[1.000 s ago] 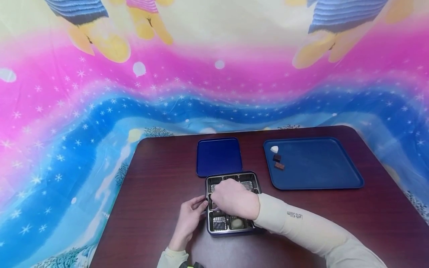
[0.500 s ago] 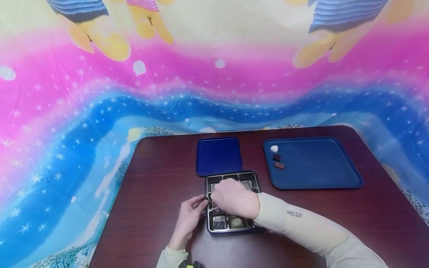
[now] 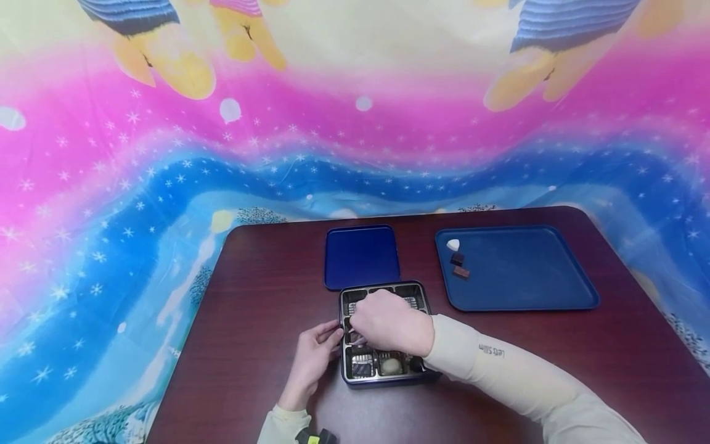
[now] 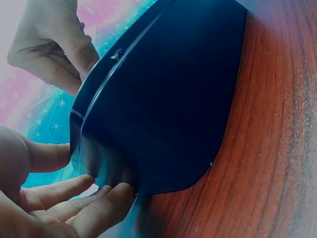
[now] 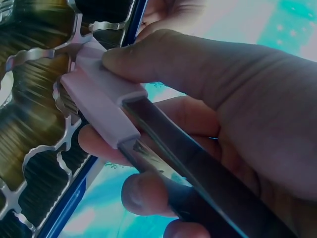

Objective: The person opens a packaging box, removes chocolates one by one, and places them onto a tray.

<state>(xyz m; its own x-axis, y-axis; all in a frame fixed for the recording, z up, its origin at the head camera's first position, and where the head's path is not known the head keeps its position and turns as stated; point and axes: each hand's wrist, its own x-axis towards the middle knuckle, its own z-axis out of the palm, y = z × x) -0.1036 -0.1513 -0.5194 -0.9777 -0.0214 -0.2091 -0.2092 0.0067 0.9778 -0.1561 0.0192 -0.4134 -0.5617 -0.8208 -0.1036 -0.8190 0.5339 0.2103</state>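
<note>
In the head view, a square blue tin (image 3: 385, 381) with a divided, shiny inner tray stands near the front of the table. My right hand (image 3: 391, 324) is over its left-middle compartments. That hand grips small metal tongs with pale pink tips (image 5: 101, 106); the thumb presses one tip, and the tips reach the tray's divider. What lies between the tips is hidden. My left hand (image 3: 313, 357) touches the tin's left side, thumb at the rim and fingers along the wall. A dark piece (image 3: 363, 369) and a pale round piece (image 3: 391, 366) lie in front compartments.
Just behind the tin lies a flat blue lid (image 3: 362, 256). To the right, a larger blue tray (image 3: 527, 271) holds a white piece (image 3: 453, 245), a dark piece (image 3: 457, 259) and a brown piece (image 3: 461, 272). A patterned cloth (image 3: 355, 148) hangs behind the table.
My right hand has shifted slightly to the right over the tin, showing a little more of the pink tongs. My left hand stays at the tin's side.
</note>
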